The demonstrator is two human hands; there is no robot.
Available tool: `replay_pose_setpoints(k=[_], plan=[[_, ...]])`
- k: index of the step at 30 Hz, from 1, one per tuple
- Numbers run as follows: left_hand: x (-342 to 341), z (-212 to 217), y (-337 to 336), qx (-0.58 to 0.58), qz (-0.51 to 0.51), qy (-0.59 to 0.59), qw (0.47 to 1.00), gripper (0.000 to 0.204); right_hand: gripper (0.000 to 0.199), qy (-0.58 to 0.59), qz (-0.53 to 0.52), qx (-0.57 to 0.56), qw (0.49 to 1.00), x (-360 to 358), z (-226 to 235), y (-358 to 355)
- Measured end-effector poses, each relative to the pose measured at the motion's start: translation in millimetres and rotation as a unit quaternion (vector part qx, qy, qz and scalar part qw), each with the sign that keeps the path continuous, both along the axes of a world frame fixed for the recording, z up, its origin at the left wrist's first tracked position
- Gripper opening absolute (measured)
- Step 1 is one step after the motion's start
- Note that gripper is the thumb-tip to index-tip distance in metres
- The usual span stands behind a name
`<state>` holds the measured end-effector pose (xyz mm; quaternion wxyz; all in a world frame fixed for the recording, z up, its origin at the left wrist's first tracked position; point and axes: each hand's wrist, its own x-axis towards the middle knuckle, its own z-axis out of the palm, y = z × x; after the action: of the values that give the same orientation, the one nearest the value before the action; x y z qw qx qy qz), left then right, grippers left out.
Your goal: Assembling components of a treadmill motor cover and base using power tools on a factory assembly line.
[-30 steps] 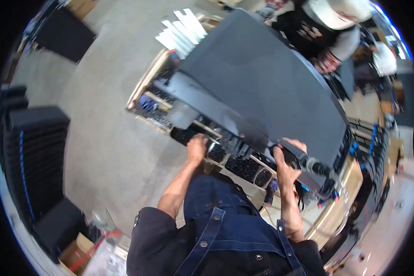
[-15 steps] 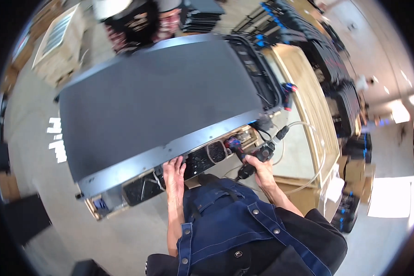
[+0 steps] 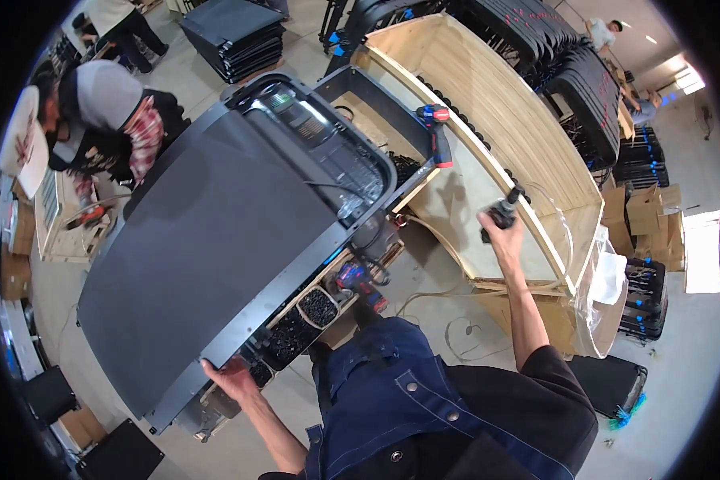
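Note:
A wide treadmill-like machine (image 3: 216, 240) with a dark flat surface lies across a workbench. My left hand (image 3: 232, 379) grips the metal side rail (image 3: 274, 304) near its lower left end; the fingers under the rim are partly hidden. Away from the machine, over the wooden crate's near side, my right hand (image 3: 504, 240) is closed around a black power driver (image 3: 502, 214) with its nose up. At the machine's far right end, an open compartment (image 3: 312, 132) shows black parts. Below the rail sit tubs of small black screws (image 3: 318, 308) and a red-and-blue cordless driver (image 3: 360, 286).
Another red-and-blue cordless driver (image 3: 437, 134) stands by the long wooden crate (image 3: 496, 112) on the right. A co-worker (image 3: 112, 112) bends at the machine's far left side. Dark panels (image 3: 232, 36) are stacked behind. Pale hoses (image 3: 432, 298) trail between bench and crate.
My right hand has moved right and up with the driver, away from the bench. My left hand has gone left along the rail. The view has turned, bringing the co-worker into sight.

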<state>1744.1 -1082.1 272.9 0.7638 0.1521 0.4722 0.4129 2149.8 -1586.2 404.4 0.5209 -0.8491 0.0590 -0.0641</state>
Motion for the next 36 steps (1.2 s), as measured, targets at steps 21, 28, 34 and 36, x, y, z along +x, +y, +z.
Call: replay_pose_setpoints(k=[21, 28, 34, 36], plan=[[15.4, -9.3, 13.2, -0.006, -0.008, 0.092, 0.996, 0.038, 0.053, 0.149, 0.029, 0.004, 0.988, 179.2, -307.4, -43.0], [17.4, -1.5, 4.4, -0.006, 0.049, 0.151, 0.987, 0.047, 0.032, 0.331, 0.16, 0.224, 0.903, 63.6, -96.6, -4.4], [6.4, 14.4, -10.9, 0.013, 0.083, 0.174, 0.981, 0.05, 0.044, 0.311, 0.274, 0.105, 0.904, -26.4, -170.5, 64.6], [48.6, 10.2, -2.5, 0.004, 0.023, 0.192, 0.981, 0.052, 0.06, 0.191, 0.06, 0.232, 0.952, -26.9, -349.0, 12.9]])
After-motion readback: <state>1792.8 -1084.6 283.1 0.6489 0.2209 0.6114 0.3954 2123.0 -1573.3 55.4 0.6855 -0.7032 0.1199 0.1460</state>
